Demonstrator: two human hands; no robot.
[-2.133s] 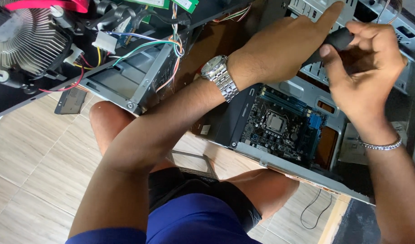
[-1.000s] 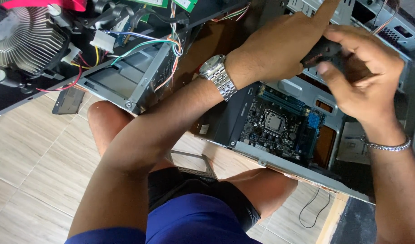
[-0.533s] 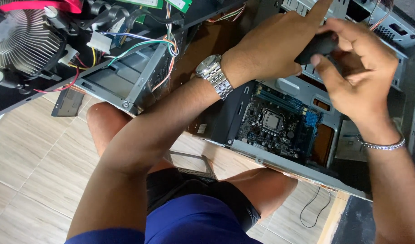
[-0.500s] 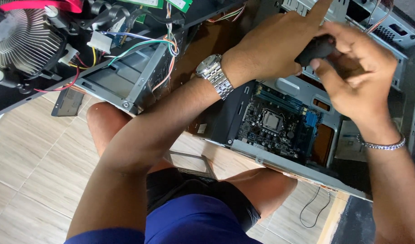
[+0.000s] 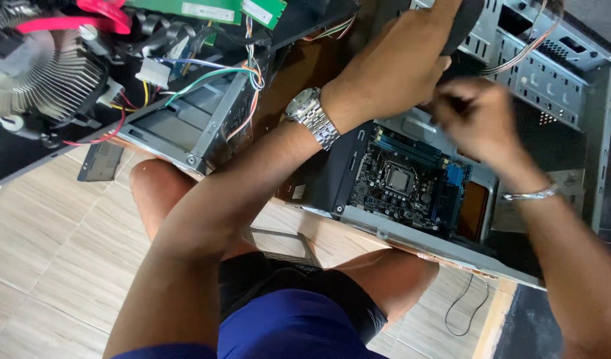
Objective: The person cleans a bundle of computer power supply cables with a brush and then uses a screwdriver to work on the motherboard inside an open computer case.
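- Head view: a black part is gripped by the left hand at the case top.
- Right hand, blurred, is seen just below it; grip can't be told.
- Motherboard sits under both.

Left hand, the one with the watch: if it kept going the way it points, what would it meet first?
Probably the metal drive cage of the computer case; the left hand already grips a dark object there. Depth is unclear.
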